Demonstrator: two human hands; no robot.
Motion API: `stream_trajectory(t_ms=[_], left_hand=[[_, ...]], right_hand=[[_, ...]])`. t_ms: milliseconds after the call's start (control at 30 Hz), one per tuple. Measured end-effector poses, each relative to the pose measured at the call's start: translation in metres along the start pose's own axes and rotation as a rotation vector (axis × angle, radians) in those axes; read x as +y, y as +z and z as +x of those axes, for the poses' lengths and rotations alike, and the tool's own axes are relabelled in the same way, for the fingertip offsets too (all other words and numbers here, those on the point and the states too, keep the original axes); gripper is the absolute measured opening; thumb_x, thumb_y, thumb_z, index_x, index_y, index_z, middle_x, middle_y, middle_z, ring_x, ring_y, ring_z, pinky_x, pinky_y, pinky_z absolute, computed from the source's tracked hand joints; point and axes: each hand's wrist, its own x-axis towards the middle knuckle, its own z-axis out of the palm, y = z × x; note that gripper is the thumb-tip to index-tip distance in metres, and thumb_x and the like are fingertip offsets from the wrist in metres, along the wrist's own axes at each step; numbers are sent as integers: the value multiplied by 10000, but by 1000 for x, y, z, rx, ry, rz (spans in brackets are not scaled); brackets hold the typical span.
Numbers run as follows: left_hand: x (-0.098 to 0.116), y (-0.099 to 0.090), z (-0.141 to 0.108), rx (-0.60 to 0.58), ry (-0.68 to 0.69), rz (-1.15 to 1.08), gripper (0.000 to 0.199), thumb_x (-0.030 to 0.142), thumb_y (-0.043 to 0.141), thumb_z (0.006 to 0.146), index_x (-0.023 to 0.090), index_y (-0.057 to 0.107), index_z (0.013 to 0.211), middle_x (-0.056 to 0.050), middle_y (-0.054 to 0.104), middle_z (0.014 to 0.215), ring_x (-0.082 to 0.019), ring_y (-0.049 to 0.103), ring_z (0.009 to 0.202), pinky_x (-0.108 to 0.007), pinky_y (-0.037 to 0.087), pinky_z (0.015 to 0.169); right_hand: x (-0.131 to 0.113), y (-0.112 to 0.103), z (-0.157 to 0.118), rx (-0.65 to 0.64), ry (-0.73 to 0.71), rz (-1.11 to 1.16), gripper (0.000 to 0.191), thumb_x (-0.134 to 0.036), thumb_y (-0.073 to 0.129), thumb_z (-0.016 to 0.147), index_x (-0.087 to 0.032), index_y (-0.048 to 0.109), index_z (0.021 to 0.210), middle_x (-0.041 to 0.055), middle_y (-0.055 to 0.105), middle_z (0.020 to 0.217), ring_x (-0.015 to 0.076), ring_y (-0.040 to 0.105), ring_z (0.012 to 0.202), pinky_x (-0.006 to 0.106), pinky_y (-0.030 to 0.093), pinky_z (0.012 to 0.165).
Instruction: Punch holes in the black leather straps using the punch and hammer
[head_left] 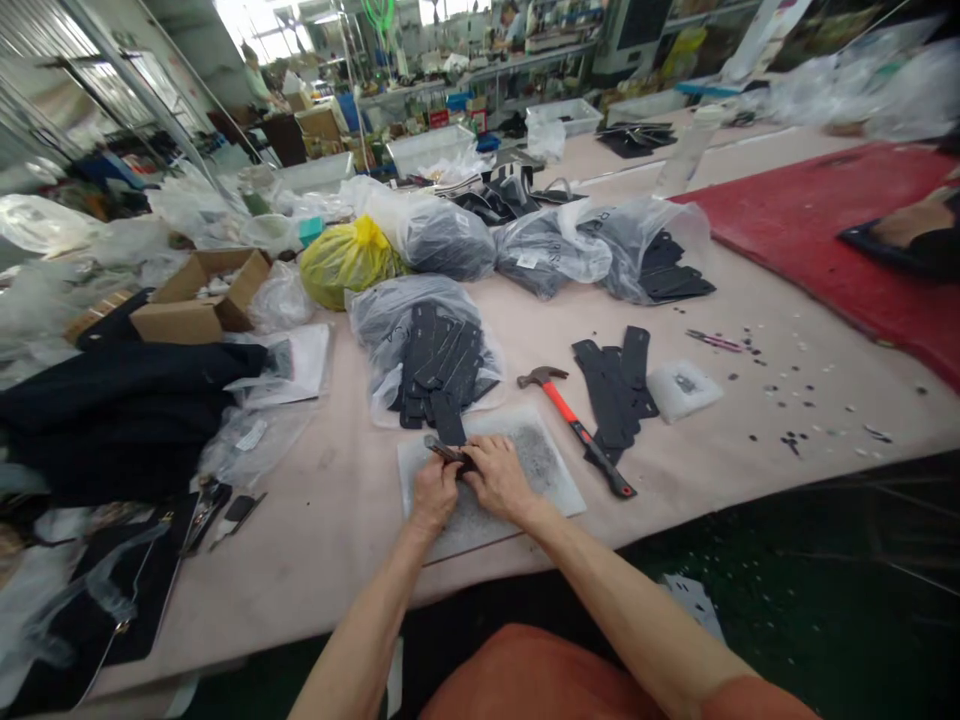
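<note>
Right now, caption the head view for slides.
Left hand and right hand handle a dark piece over a pale board beside a hammer.

Held in the fingers of the left hand (436,492) and right hand (499,478), a small dark object (445,451) is only partly visible to us. Its narrow, grayish end juts past the left hand's fingertips, slanting toward the upper left; the fingers hide much of the rest, so we cannot make out its full shape. Directly beneath, we see a pale rectangular board (551,468) lying flat, its whitish surface marked by a broad gray, speckled patch, densest to the right of the hands.
</note>
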Motion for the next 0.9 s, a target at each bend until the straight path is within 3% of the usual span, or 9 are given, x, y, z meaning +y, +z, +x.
stream_trajectory(t_ms=[167, 400, 567, 700, 833, 900], left_hand=[[4, -6, 6, 75, -154, -186, 240, 322, 520, 869, 175, 676, 976, -65, 731, 957, -204, 675, 910, -332, 525, 837], [-2, -12, 4, 82, -186, -211, 244, 327, 504, 878, 166, 679, 933, -60, 728, 899, -195, 666, 843, -324, 517, 792], [3, -8, -6, 230, -208, -162, 262, 335, 495, 879, 170, 687, 948, -71, 730, 914, -204, 671, 854, -325, 513, 798], [1, -6, -9, 297, -238, -172, 254, 337, 495, 867, 171, 680, 922, -72, 728, 880, -206, 674, 832, -319, 512, 782], [-8, -3, -9, 506, -343, -112, 243, 373, 515, 843, 168, 645, 848, -82, 712, 804, -222, 668, 773, -326, 507, 732], [-12, -2, -8, 548, -372, -137, 245, 388, 507, 847, 176, 629, 849, -81, 711, 803, -223, 672, 773, -322, 507, 721]], right_hand=[[8, -3, 1, -3, 32, 37, 350, -151, 589, 786, -217, 588, 1129, 51, 574, 1162, 221, 455, 1083, 365, 304, 948], [9, -3, 3, -4, 33, 40, 323, -150, 607, 760, -226, 622, 1073, 33, 572, 1170, 212, 447, 1092, 356, 293, 957], [9, -3, 0, -10, 17, 31, 276, -146, 587, 770, -221, 608, 1035, 31, 559, 1188, 207, 440, 1107, 348, 289, 960], [1, -1, 1, -4, 75, -37, 253, -251, 592, 809, -209, 578, 1058, 61, 564, 1156, 233, 441, 1095, 368, 291, 958], [-12, 11, 22, 54, 233, -183, 413, -411, 627, 794, -185, 545, 1130, 125, 551, 1152, 293, 435, 1092, 420, 304, 932], [-17, 19, 41, 87, 285, -220, 507, -438, 637, 777, -165, 518, 1187, 154, 535, 1194, 313, 431, 1114, 443, 299, 947]])
